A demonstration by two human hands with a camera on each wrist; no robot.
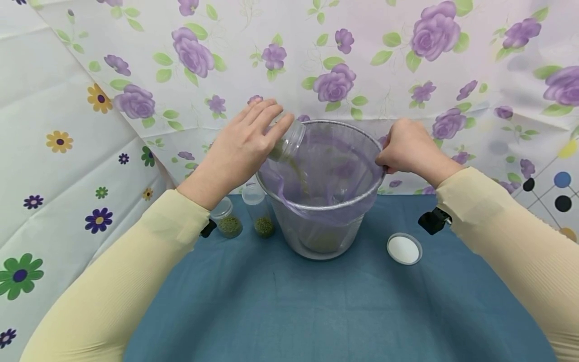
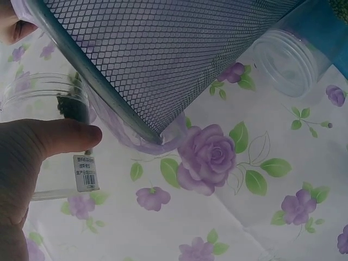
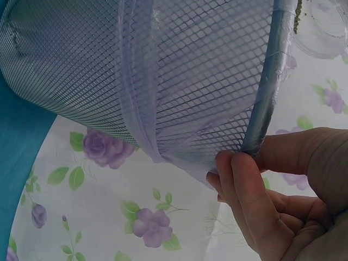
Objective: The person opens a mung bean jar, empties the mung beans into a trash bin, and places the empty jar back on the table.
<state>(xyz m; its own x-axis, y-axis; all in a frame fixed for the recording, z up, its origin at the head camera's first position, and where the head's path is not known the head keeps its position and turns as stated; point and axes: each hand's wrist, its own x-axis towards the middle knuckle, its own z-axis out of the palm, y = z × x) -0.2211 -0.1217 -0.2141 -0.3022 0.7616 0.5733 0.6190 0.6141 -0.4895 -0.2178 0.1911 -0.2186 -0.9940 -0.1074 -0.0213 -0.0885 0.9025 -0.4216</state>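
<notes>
My left hand (image 1: pixel 244 143) grips a clear plastic jar (image 1: pixel 294 138), tilted with its mouth over the left side of a mesh waste bin (image 1: pixel 312 234). Small green beans (image 1: pixel 300 176) fall from the jar's mouth into the bin. A thin purple bin bag (image 1: pixel 332 216) lines the bin and folds over its rim. On the right side, my right hand (image 1: pixel 409 151) pinches the rim and the bag, thumb and fingers on either side, as the right wrist view shows. In the left wrist view the jar (image 2: pixel 49 168) carries a small barcode label.
Left of the bin, two clear containers, a short jar (image 1: pixel 229 226) and a taller one (image 1: pixel 264 226), hold green beans. A round clear container with white contents (image 1: pixel 404 249) sits to the right. Beneath is a blue cloth (image 1: pixel 289 306); a flowered sheet (image 1: pixel 253 45) hangs behind.
</notes>
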